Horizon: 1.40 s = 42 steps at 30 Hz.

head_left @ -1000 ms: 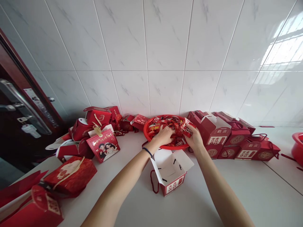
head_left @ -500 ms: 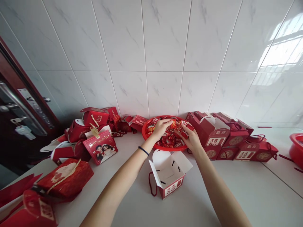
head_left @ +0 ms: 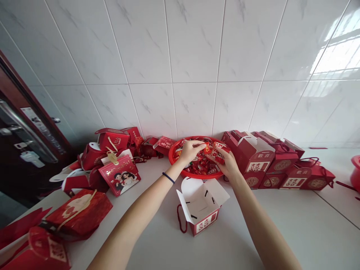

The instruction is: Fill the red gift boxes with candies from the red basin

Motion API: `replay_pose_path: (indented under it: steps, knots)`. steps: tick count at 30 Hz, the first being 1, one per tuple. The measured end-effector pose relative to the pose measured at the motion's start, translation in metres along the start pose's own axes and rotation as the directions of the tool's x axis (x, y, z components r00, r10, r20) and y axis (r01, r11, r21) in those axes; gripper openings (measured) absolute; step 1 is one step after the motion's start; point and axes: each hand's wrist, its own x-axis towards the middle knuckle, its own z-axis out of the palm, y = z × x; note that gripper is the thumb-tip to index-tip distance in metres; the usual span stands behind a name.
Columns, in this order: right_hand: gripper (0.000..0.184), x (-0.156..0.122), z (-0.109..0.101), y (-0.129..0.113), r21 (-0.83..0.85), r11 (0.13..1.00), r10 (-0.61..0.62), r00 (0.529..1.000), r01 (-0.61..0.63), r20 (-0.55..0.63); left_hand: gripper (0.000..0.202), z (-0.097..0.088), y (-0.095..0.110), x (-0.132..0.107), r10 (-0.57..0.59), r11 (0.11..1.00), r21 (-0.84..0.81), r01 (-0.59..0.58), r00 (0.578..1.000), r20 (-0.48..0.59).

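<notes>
Both hands are over a round red basin [head_left: 172, 153] full of red-wrapped candies [head_left: 203, 168]. My left hand [head_left: 191, 152] pinches a small red candy packet [head_left: 207, 147] with its fingertips. My right hand [head_left: 227, 163] is closed around red wrapped candies [head_left: 218, 153] at the basin's right side; how many it holds I cannot tell. In front of the basin stands an open gift box [head_left: 201, 208], white inside, its flaps spread and a dark red cord handle [head_left: 182, 221] hanging at its left.
Stacked red gift boxes [head_left: 257, 161] stand right of the basin. More red boxes [head_left: 119, 174] and a patterned red box [head_left: 80, 213] crowd the left. Behind is a tiled wall [head_left: 194, 108]; a door handle [head_left: 21, 127] is far left. Another red basin [head_left: 356, 174] shows at the right edge.
My hands stay over the basin, still holding candies, with only slight finger movement. The red packet in my right hand has turned a little. The view has shifted slightly.
</notes>
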Motion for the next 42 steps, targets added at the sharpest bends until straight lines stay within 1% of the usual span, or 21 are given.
replay_pose_path:
  steps: [2, 7, 10, 11, 13, 15, 17, 19, 22, 24, 27, 29, 34, 36, 37, 39, 40, 41, 42]
  knots:
    - [0.026, -0.001, 0.001, -0.001, -0.004, 1.0, -0.005, 1.0, 0.005, 0.012, 0.014, 0.001, -0.001, 0.0, 0.006, 1.0, 0.002, -0.006, 1.0, -0.003]
    - [0.041, -0.003, 0.003, 0.0, -0.029, 0.999, -0.013, 0.999, 0.014, 0.041, 0.017, 0.005, -0.005, 0.001, 0.011, 1.0, -0.007, -0.011, 1.0, 0.008]
    - [0.037, -0.002, 0.004, 0.0, -0.049, 0.999, -0.011, 1.0, 0.012, 0.015, 0.017, 0.005, -0.005, 0.002, 0.013, 1.0, -0.012, -0.012, 0.998, 0.057]
    - [0.035, -0.002, 0.004, 0.001, -0.052, 0.999, -0.012, 1.0, 0.012, 0.001, 0.019, 0.004, -0.004, 0.003, 0.017, 0.999, 0.033, -0.02, 0.996, 0.088]
    - [0.032, -0.001, 0.003, 0.001, -0.047, 0.999, -0.019, 0.999, 0.018, -0.03, 0.028, -0.001, -0.002, 0.004, 0.009, 0.977, 0.211, -0.04, 0.99, 0.144]
    - [0.029, 0.0, 0.002, 0.0, -0.038, 0.999, -0.029, 0.998, 0.027, -0.062, 0.037, -0.008, -0.002, 0.006, -0.024, 0.911, 0.41, -0.047, 0.986, 0.167]
    - [0.027, 0.0, 0.001, 0.0, -0.033, 0.999, -0.036, 0.995, 0.033, -0.089, 0.032, -0.016, -0.003, 0.005, -0.081, 0.844, 0.536, -0.029, 0.98, 0.18]
    - [0.028, -0.001, 0.001, 0.0, -0.033, 0.999, -0.035, 0.994, 0.031, -0.102, 0.02, -0.022, -0.005, 0.002, -0.147, 0.786, 0.618, -0.016, 0.966, 0.212]
    - [0.029, -0.002, 0.003, -0.001, -0.031, 0.999, -0.023, 0.993, 0.02, -0.113, 0.019, -0.022, -0.006, -0.007, -0.212, 0.708, 0.706, -0.025, 0.946, 0.246]
    - [0.029, -0.002, 0.004, -0.001, -0.028, 1.0, -0.016, 0.993, 0.013, -0.12, 0.029, -0.019, -0.005, -0.013, -0.212, 0.685, 0.727, -0.038, 0.945, 0.249]
    - [0.028, -0.001, 0.005, -0.001, -0.023, 1.0, -0.01, 0.99, 0.007, -0.138, 0.047, -0.016, -0.003, -0.021, -0.181, 0.685, 0.727, -0.047, 0.956, 0.232]
    - [0.027, -0.001, 0.005, -0.001, -0.018, 1.0, -0.004, 0.988, 0.001, -0.154, 0.051, -0.016, -0.004, -0.025, -0.148, 0.705, 0.708, -0.049, 0.965, 0.214]
    - [0.029, -0.001, 0.004, -0.002, -0.016, 1.0, 0.021, 0.987, -0.024, -0.162, 0.048, -0.021, -0.011, -0.029, -0.061, 0.79, 0.612, -0.048, 0.986, 0.156]
    - [0.031, -0.002, 0.004, -0.002, -0.025, 0.999, 0.037, 0.989, -0.041, -0.144, 0.044, -0.022, -0.013, -0.031, -0.041, 0.85, 0.525, -0.027, 0.992, 0.117]
    - [0.031, -0.003, 0.004, -0.003, -0.033, 0.998, 0.048, 0.99, -0.053, -0.131, 0.041, -0.022, -0.014, -0.032, -0.039, 0.902, 0.431, -0.006, 0.995, 0.094]
    - [0.032, -0.006, 0.006, -0.004, -0.052, 0.995, 0.079, 0.992, -0.084, -0.096, 0.035, -0.024, -0.012, -0.034, -0.051, 0.988, 0.148, 0.04, 0.996, 0.068]
    - [0.032, -0.008, 0.007, -0.006, -0.064, 0.993, 0.096, 0.993, -0.101, -0.073, 0.034, -0.024, -0.01, -0.036, -0.057, 0.998, 0.001, 0.057, 0.996, 0.071]
    - [0.032, -0.01, 0.009, -0.007, -0.078, 0.991, 0.11, 0.993, -0.113, -0.043, 0.035, -0.025, -0.007, -0.039, -0.06, 0.992, -0.11, 0.069, 0.995, 0.084]
    - [0.033, -0.012, 0.011, -0.009, -0.096, 0.988, 0.119, 0.993, -0.119, -0.007, 0.038, -0.026, -0.004, -0.041, -0.057, 0.982, -0.171, 0.074, 0.993, 0.102]
